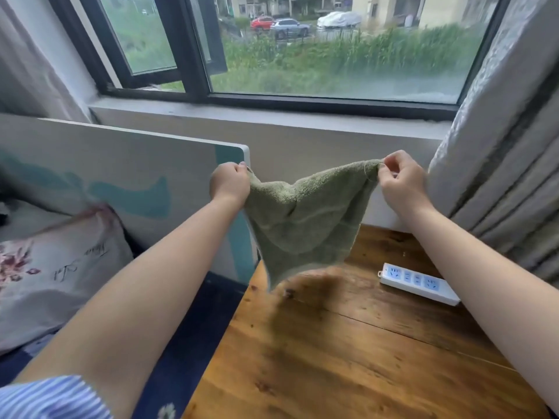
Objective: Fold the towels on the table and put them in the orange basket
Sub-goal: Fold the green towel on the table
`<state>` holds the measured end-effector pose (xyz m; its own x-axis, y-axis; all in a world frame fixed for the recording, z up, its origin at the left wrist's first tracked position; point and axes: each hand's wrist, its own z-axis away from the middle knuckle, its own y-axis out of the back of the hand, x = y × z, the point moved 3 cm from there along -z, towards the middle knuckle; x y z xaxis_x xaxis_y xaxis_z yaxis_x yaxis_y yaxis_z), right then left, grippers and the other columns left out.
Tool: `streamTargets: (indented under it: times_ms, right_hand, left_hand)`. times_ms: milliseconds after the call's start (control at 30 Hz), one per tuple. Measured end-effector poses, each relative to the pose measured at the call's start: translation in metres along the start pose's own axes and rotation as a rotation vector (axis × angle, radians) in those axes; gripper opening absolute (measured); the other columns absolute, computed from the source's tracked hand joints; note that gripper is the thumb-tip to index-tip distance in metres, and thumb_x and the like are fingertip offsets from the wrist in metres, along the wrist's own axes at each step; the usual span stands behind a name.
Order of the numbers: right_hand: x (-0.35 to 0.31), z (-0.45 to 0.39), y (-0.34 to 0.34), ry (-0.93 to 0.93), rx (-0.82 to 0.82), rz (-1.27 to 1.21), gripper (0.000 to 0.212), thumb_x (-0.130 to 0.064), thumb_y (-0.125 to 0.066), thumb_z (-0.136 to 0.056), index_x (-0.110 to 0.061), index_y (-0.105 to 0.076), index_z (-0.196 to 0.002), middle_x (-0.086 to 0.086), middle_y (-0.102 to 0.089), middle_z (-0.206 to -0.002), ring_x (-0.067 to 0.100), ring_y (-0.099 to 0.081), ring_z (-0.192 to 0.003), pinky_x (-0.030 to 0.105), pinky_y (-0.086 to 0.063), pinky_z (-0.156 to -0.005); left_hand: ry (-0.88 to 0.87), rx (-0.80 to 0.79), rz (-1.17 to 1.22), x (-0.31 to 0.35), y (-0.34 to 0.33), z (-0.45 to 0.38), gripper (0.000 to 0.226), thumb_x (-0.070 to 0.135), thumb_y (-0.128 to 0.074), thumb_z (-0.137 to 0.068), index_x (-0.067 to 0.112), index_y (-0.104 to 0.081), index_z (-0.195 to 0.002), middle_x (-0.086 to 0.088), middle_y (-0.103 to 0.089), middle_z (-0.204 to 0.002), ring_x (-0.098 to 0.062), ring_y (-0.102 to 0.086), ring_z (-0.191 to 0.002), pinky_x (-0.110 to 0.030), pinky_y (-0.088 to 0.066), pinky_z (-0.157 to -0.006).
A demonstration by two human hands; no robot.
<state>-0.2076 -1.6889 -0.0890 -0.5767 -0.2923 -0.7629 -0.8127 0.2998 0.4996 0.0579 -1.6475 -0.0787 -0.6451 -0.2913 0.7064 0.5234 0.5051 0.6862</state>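
A small green towel (305, 219) hangs in the air above the far left part of the wooden table (348, 352). My left hand (230, 184) grips its upper left corner and my right hand (399, 181) pinches its upper right corner. The top edge sags between my hands. The towel's lower tip dangles just above the tabletop. No orange basket is in view.
A white power strip (419, 282) lies on the table at the right, near a grey curtain (499, 176). A white and teal headboard (127, 170) and a flowered pillow (51, 276) stand to the left. A window and its sill (272, 116) are straight ahead.
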Motion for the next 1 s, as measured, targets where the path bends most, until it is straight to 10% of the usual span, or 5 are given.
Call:
streamTargets:
  times_ms: [200, 733, 1000]
  right_hand:
    - [0.022, 0.043, -0.033, -0.062, -0.219, 0.074, 0.012, -0.004, -0.042, -0.091, -0.007, -0.042, -0.079, -0.003, -0.040, -0.062, 0.017, -0.037, -0.063, 0.023, -0.030, -0.055]
    - [0.107, 0.319, -0.119, -0.586, -1.220, 0.699, 0.044, 0.001, -0.032, -0.084, -0.010, -0.052, -0.122, 0.011, -0.051, -0.132, 0.025, -0.048, -0.119, 0.027, -0.041, -0.090]
    - [0.117, 0.349, -0.120, -0.633, -1.372, 0.789, 0.042, 0.001, -0.034, -0.084, -0.004, -0.053, -0.121, 0.015, -0.054, -0.128, 0.030, -0.051, -0.118, 0.039, -0.045, -0.099]
  left_hand:
    - [0.161, -0.267, -0.162, -0.070, -0.034, -0.001, 0.033, 0.021, -0.040, -0.095, -0.004, -0.062, -0.101, -0.021, -0.061, -0.113, -0.035, -0.055, -0.105, -0.031, -0.042, -0.081]
    - [0.084, -1.212, -0.825, -0.278, -0.073, 0.142, 0.034, 0.003, -0.033, -0.089, 0.000, -0.052, -0.117, -0.015, -0.064, -0.105, -0.030, -0.062, -0.082, -0.033, -0.054, -0.077]
    - [-0.167, -1.373, -1.219, -0.317, -0.079, 0.153, 0.035, 0.012, -0.042, -0.091, 0.005, -0.047, -0.126, -0.008, -0.052, -0.127, -0.026, -0.053, -0.116, -0.034, -0.046, -0.093]
